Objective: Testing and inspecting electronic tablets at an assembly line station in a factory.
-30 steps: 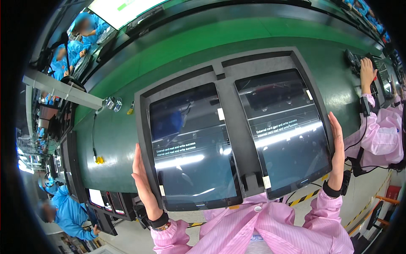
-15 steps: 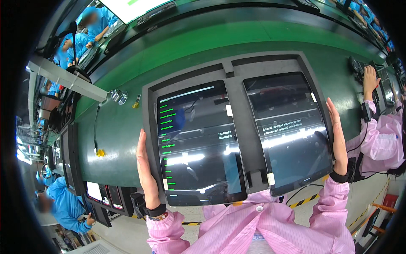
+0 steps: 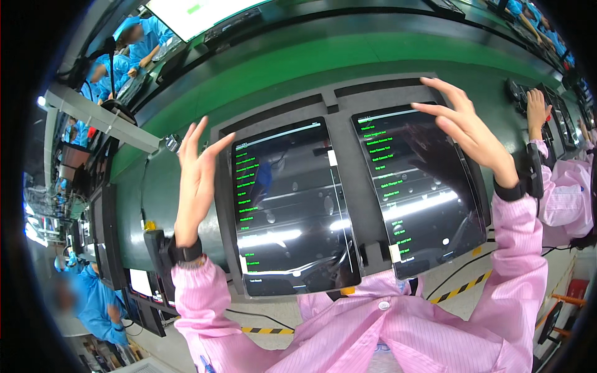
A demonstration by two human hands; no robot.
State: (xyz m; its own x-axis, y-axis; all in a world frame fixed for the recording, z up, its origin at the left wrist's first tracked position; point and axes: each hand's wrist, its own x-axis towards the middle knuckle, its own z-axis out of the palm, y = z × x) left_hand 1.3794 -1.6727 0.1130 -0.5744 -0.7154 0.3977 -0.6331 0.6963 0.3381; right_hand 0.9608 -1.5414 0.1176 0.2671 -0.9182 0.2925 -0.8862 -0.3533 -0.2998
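Note:
Two black tablets lie side by side in a dark grey foam tray [image 3: 343,133] in front of me. Rows of green text show on the screens of both the left tablet [image 3: 289,205] and the right tablet [image 3: 423,193]. My left hand [image 3: 199,180] is raised beside the left tablet's outer edge, fingers apart, with nothing in it. Over the upper right corner of the right tablet hovers my right hand [image 3: 466,127], its fingers spread and holding nothing. Whether any fingertip touches the glass I cannot tell.
The tray sits on a green bench [image 3: 373,59]. A grey metal arm [image 3: 102,118] reaches in from the left, near a small yellow item [image 3: 150,225]. At the right a co-worker's hand [image 3: 537,112] is by dark devices. A bright monitor [image 3: 202,12] stands at the back.
Both hands have left the tray's sides; the left rose outward, the right moved up over the right tablet. The right screen switched from a short message to a green list; the left screen's overlay vanished.

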